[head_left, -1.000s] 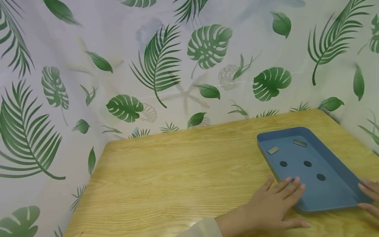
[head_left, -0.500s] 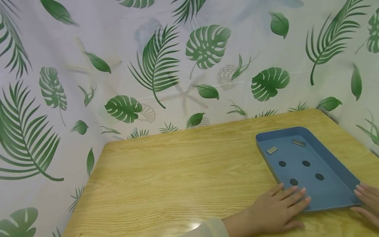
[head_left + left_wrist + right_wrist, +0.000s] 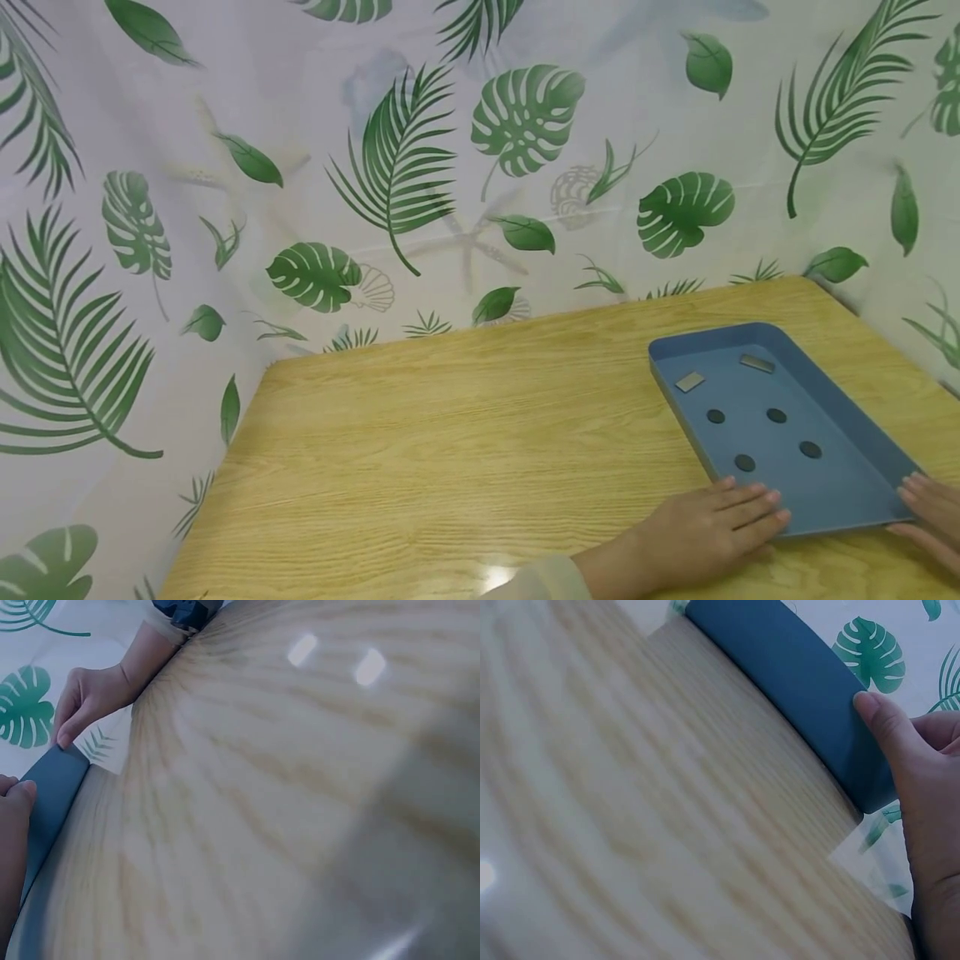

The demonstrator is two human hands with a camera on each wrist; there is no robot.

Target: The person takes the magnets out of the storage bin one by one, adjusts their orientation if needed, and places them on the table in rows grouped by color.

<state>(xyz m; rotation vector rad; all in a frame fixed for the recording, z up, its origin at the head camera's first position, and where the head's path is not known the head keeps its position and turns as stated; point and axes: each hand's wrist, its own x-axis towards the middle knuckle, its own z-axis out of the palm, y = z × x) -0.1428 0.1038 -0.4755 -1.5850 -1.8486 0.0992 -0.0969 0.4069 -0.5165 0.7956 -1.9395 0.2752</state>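
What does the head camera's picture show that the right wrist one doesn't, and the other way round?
Only the head view shows the inside of the blue tray, with four dark discs and two grey rectangular pieces, plus the left hand and its pale sleeve.

Only the right wrist view shows the broad outer face of the tray's near wall, and the right hand from thumb down toward the wrist.

Both share the tray, part of the right hand, the wooden tabletop and the leaf-patterned backdrop.

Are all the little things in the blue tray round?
No, besides four round dark discs, the blue tray holds two rectangular pieces near its far end.
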